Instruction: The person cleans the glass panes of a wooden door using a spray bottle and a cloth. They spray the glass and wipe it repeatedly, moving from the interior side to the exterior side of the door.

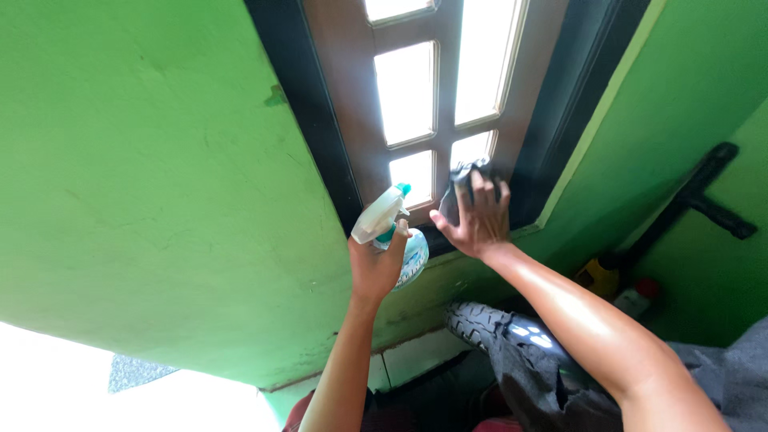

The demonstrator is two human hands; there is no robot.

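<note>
Nearest the camera we note our two forearms rising toward the window. Our left hand (376, 268) is wrapped fully around the neck of a white spray bottle (394, 230) with a teal nozzle, fingers closed tight, the forefinger near the trigger; the nozzle points up at the lowest pane, which we judge is why it is held tilted so near the glass. Just beside it, our right hand (478, 220) presses a dark cloth (464, 180) flat against the lower corner of the brown window frame (352, 120), fingers spread and laid over the cloth, thumb out to the side; the open palm puts the cloth flush on the wood. Bottle and cloth are near each other but apart. The frame holds small bright glass panes (408, 92) and sits inside a dark surround in a green wall (144, 184). Below our right arm lies a grey cloth-covered bundle (528, 360) with a ribbed edge. Farther off, by the right-hand wall, stand a yellow container (598, 276) and a white bottle with a red cap (638, 296), under a dark bracket (704, 196)
</note>
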